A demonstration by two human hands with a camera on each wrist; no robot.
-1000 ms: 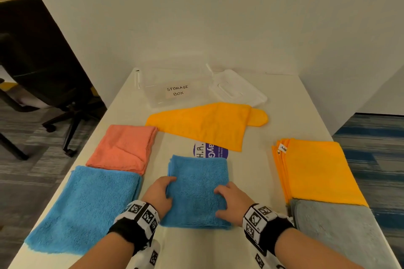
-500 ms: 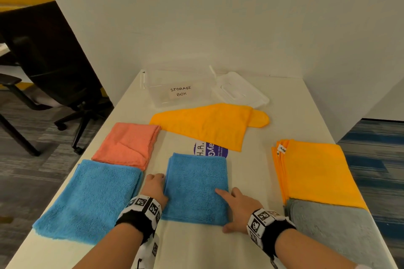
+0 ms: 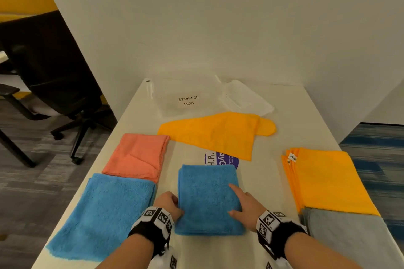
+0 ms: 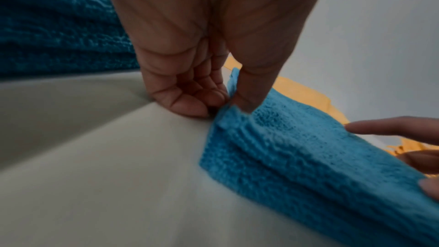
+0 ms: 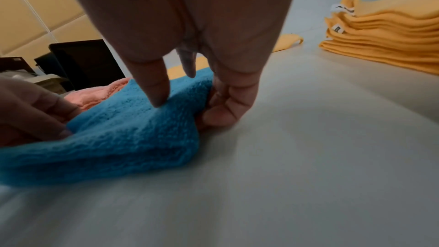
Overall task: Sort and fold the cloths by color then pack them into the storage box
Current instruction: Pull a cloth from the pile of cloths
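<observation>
Folded blue terry cloth [image 3: 208, 199] laid at table [image 3: 269, 155] centre, near edge, thick plush, several layers, edges squared. Left edge pinched by left hand [image 3: 168, 204], right edge by right hand [image 3: 244, 205], thumb over, fingers under: likely gripped for lifting toward clear plastic storage box [image 3: 185, 96] at far end.

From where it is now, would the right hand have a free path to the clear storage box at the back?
Probably yes. The right hand grips the folded blue cloth, and only the flat orange cloth lies between it and the storage box, which stands open-topped with its lid beside it.
</observation>
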